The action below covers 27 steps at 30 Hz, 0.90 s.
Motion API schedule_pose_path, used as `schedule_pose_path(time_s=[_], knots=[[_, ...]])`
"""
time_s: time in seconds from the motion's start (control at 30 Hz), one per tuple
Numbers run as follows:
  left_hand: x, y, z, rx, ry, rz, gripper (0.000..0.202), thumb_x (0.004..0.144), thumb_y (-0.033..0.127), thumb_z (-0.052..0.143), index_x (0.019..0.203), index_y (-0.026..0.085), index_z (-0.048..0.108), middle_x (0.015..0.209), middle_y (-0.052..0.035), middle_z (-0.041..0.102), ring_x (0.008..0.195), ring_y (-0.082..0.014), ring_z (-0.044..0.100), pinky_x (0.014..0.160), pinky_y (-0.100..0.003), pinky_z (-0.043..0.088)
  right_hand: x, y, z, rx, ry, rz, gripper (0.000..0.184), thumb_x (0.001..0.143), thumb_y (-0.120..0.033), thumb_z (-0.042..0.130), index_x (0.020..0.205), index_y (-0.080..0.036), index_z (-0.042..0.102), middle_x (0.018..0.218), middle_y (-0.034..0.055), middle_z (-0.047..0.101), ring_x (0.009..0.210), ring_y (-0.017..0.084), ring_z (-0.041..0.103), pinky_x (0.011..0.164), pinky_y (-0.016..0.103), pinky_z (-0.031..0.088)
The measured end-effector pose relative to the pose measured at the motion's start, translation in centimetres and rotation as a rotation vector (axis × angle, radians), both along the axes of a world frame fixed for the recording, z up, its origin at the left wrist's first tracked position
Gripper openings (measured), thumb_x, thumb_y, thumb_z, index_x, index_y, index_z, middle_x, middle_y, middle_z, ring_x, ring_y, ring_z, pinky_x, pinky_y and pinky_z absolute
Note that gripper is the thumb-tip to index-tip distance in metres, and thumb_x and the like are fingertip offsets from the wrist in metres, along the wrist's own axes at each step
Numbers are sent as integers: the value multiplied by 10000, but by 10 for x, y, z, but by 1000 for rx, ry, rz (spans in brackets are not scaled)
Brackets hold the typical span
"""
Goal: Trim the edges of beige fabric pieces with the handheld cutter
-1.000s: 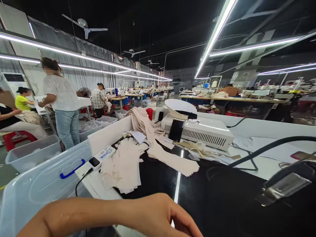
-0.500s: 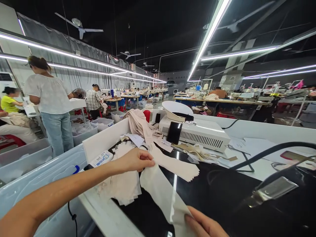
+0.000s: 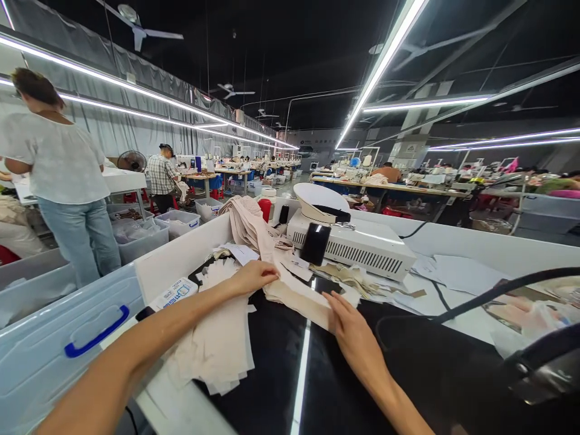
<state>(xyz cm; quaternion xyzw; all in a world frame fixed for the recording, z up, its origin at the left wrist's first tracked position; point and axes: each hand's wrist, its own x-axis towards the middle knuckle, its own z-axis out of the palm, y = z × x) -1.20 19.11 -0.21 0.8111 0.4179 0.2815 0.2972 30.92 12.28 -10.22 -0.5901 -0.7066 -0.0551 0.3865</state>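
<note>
My left hand (image 3: pixel 255 277) pinches the left end of a long pale beige fabric strip (image 3: pixel 296 300), with thumb and fingers pressed together. At the strip's right end lies my right hand (image 3: pixel 351 326), its fingers stretched out flat over the cloth. The strip rests on a glossy black work surface (image 3: pixel 276 362). Behind my left hand, a folded bundle of pinkish-beige fabric (image 3: pixel 249 226) trails down towards the strip. Under and beside my left forearm spreads a stack of pale cut pieces (image 3: pixel 217 347) with jagged ends.
A white vented machine box (image 3: pixel 357 241) with a round white dish (image 3: pixel 321 199) on it stands behind the strip; a black phone (image 3: pixel 315 243) leans against it. Fabric scraps (image 3: pixel 362 281) lie in front. A black hose (image 3: pixel 498 293) arcs at right. A co-worker (image 3: pixel 58 175) stands at left.
My right hand has moved up and away from me, from the near edge to the strip's right end. The pale piece stretched between my hands now lies along the beige strip.
</note>
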Motion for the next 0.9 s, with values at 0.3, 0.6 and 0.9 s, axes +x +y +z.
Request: schedule_pose_path(time_s=[0.3, 0.6, 0.9], knots=[[-10, -1, -23, 34, 225, -76, 297, 1254, 470, 892, 1357, 192, 868, 1437, -111, 873, 1342, -324, 854, 1225, -575, 728, 6, -2, -33, -86, -240, -25, 682, 1135, -80, 485, 1615, -288, 924, 1691, 154, 887, 1514, 395, 892, 1391, 621, 678], [-25, -25, 0, 52, 317, -17, 487, 1176, 67, 636, 1516, 238, 939, 1636, -90, 901, 1531, -292, 834, 1384, -373, 592, 10, -22, -34, -114, -399, -86, 908, 955, 31, 590, 1709, -385, 878, 1784, 164, 819, 1609, 598, 806, 1103, 842, 805], [-120, -39, 46, -21, 476, 389, 419, 1250, 508, 897, 1517, 191, 835, 1539, -129, 839, 1354, -349, 853, 1187, -585, 754, -23, -85, -59, 27, -357, 410, 661, 1228, -133, 532, 1744, -392, 855, 1848, 104, 783, 1686, 419, 790, 1198, 499, 821]])
